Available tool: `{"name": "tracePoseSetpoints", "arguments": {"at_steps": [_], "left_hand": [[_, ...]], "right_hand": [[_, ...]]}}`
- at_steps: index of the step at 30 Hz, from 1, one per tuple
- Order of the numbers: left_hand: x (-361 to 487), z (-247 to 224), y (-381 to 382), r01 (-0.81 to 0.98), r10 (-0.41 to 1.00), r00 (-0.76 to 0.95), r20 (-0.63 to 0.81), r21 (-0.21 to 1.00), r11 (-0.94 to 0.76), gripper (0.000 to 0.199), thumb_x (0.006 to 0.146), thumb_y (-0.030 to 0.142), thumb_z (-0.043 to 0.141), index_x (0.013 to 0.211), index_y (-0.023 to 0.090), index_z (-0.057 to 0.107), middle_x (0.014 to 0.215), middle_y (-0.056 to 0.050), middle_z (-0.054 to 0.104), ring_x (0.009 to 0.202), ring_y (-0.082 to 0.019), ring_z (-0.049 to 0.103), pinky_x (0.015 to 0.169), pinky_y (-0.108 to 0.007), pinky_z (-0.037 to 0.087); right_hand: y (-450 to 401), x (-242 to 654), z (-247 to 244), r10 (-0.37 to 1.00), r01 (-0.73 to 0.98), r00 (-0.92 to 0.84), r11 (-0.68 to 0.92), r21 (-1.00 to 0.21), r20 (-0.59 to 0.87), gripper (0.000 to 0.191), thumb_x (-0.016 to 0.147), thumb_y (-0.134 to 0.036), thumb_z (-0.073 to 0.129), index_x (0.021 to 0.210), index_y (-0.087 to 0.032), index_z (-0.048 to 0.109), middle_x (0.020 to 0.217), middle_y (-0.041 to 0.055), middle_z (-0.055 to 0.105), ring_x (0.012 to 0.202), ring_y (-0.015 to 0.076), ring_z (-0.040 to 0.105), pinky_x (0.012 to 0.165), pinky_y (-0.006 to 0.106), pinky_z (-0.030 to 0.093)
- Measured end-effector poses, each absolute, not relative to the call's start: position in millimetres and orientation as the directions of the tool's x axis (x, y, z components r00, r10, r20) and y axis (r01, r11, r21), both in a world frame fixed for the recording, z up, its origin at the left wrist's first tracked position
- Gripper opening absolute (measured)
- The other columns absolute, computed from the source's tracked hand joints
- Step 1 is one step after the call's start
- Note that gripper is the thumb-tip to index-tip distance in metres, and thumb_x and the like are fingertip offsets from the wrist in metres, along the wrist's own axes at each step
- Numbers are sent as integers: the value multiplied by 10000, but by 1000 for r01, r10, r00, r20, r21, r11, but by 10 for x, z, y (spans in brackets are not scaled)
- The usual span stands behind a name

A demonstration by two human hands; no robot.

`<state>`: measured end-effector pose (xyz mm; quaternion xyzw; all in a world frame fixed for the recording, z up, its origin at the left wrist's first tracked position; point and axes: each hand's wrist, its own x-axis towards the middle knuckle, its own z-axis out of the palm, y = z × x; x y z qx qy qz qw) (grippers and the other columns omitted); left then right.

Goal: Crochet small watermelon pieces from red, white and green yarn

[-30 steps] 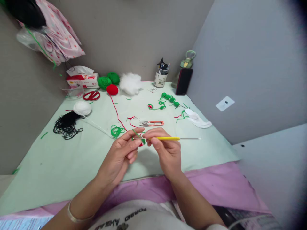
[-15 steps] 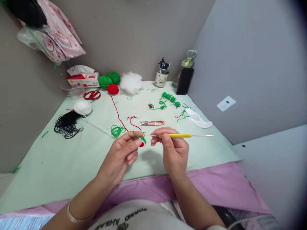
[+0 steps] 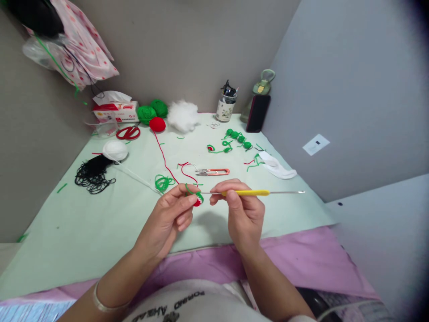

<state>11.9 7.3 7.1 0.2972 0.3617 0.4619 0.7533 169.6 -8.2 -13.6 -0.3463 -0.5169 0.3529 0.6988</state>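
Observation:
My left hand (image 3: 174, 210) pinches a small crochet piece (image 3: 199, 200), red below with a white line and a green edge. Green yarn loops over the left index finger. Between thumb and fingers, my right hand (image 3: 243, 210) grips the yellow handle of a crochet hook (image 3: 251, 192). The hook's left end meets the green edge of the piece; its exact tip is hidden there. Its other metal end sticks out to the right. Just beyond the hands lie orange thread snips (image 3: 214, 172) and a loose coil of green yarn (image 3: 164, 183).
White yarn (image 3: 115, 150), black strands (image 3: 92, 174) and red scissors (image 3: 128, 133) lie left. Along the back are a tissue box (image 3: 115, 112), a red yarn ball (image 3: 157, 124), white stuffing (image 3: 183, 116), a cup (image 3: 225, 109) and a phone (image 3: 258, 113). Green crocheted pieces (image 3: 240, 139) lie right.
The crochet hook has shifted slightly to the right and its right end has dipped a little. My left hand still holds the piece in nearly the same place.

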Motion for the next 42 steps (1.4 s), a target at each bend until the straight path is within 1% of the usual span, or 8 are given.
{"name": "tracePoseSetpoints", "arguments": {"at_steps": [13, 19, 22, 28, 35, 37, 40, 42], "left_hand": [[144, 70, 55, -431, 912, 325, -248, 820, 377, 154, 791, 245, 868, 844, 167, 747, 664, 61, 538, 438, 5, 319, 412, -122, 286], [130, 99, 54, -426, 916, 315, -247, 826, 369, 182, 802, 262, 867, 924, 182, 758, 608, 91, 444, 435, -5, 300, 417, -130, 280], [133, 106, 62, -424, 917, 305, -256, 826, 372, 183, 794, 262, 871, 889, 171, 743, 597, 92, 441, 433, -7, 302, 416, -132, 281], [133, 105, 47, -438, 921, 301, -248, 822, 365, 174, 785, 248, 873, 848, 168, 732, 622, 85, 483, 429, 0, 315, 415, -130, 291], [132, 87, 54, -439, 925, 293, -241, 826, 354, 147, 787, 231, 869, 829, 174, 739, 665, 71, 533, 430, 3, 338, 410, -130, 293], [134, 79, 59, -434, 923, 296, -244, 827, 358, 148, 784, 229, 870, 826, 172, 740, 667, 68, 539, 432, 3, 343, 412, -131, 292], [137, 73, 57, -414, 917, 307, -253, 832, 368, 157, 785, 239, 870, 845, 167, 744, 668, 67, 536, 433, 3, 342, 415, -135, 292], [136, 74, 52, -403, 915, 311, -256, 837, 371, 164, 788, 247, 868, 858, 165, 745, 661, 68, 526, 432, 1, 337, 415, -138, 287]], "right_hand": [[-93, 1690, -135, 860, -96, 163, 501, -860, 483, 192, 1037, -240, 588, 995, -237, 775, 913, 24, 704, 737, 137, 690, 692, 317, 576], [-92, 1697, -134, 878, -206, 202, 472, -857, 435, 197, 1038, -276, 588, 978, -241, 772, 897, 24, 717, 727, 148, 695, 675, 323, 579], [-93, 1699, -133, 883, -213, 210, 461, -862, 420, 193, 1033, -283, 597, 969, -247, 775, 892, 21, 716, 725, 150, 693, 671, 324, 578], [-88, 1701, -141, 878, -185, 214, 468, -864, 429, 191, 1032, -290, 598, 966, -236, 770, 880, 23, 708, 718, 152, 692, 666, 325, 576], [-98, 1707, -124, 840, -70, 204, 525, -848, 503, 193, 1036, -243, 584, 981, -243, 769, 898, 21, 716, 722, 141, 686, 675, 316, 576], [-90, 1706, -129, 863, -126, 195, 493, -861, 466, 186, 1031, -276, 595, 962, -232, 762, 893, 28, 719, 716, 148, 685, 666, 322, 582], [-69, 1705, -149, 914, -267, 177, 403, -875, 366, 195, 1020, -327, 615, 927, -220, 749, 877, 26, 719, 693, 151, 690, 648, 322, 589], [-59, 1705, -164, 921, -304, 172, 386, -871, 349, 189, 1016, -329, 625, 927, -221, 752, 872, 19, 716, 693, 148, 697, 647, 312, 584]]}}
